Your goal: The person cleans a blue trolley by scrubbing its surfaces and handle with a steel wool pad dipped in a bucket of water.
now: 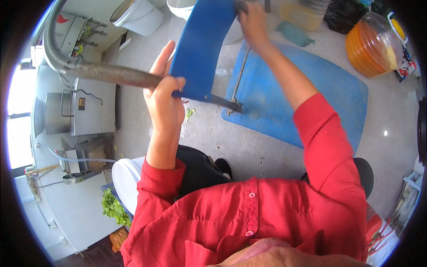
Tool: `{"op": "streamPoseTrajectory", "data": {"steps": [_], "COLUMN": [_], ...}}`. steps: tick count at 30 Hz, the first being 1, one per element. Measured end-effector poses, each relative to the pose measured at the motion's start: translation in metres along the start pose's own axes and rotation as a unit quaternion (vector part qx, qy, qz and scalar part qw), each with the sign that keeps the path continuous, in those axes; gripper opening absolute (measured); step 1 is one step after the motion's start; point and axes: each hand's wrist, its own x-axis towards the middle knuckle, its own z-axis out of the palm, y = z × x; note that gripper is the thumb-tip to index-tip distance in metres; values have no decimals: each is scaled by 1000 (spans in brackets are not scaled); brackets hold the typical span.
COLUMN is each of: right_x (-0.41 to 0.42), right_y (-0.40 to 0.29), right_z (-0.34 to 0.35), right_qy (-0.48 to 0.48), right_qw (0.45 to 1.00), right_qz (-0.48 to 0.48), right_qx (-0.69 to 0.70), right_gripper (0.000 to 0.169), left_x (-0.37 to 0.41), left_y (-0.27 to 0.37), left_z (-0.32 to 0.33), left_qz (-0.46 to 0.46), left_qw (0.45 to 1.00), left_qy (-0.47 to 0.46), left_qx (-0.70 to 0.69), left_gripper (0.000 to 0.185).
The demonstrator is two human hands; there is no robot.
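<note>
My left hand [166,86] grips a bent grey metal tube [113,74], its thumb over the tube and its fingers beside a curved blue panel [201,50]. That panel is fixed to the tube. At the panel's far edge, near the top of the view, my right hand [254,25] holds a dark wad [242,7], blurred and partly cut off; its material cannot be told. A thin metal rod [242,75] meets the tube's end. Below and to the right lies a large blue plastic panel [307,90] with rounded corners.
White buckets [141,20] stand at the top left, and a clear plastic container of orange liquid [363,46] at the top right. A white bucket [125,183] and leafy greens [113,205] are at the lower left. Leaf scraps [190,113] lie on the grey floor.
</note>
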Motion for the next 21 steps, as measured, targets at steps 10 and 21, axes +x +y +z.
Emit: {"op": "streamPoseTrajectory", "data": {"steps": [10,21], "right_x": [-20,-118], "right_y": [-174,-142], "right_z": [-48,-69], "right_qy": [-94,-189], "right_qw": [946,952], "right_qz": [106,-68], "right_qx": [290,231], "right_gripper": [24,21], "left_x": [0,21], "left_y": [-12,-19], "left_z": [-7,-1], "left_qz": [25,67], "left_qw": [999,992], "left_qy": [40,92], "left_qx": [6,-53], "left_gripper": [61,42]}}
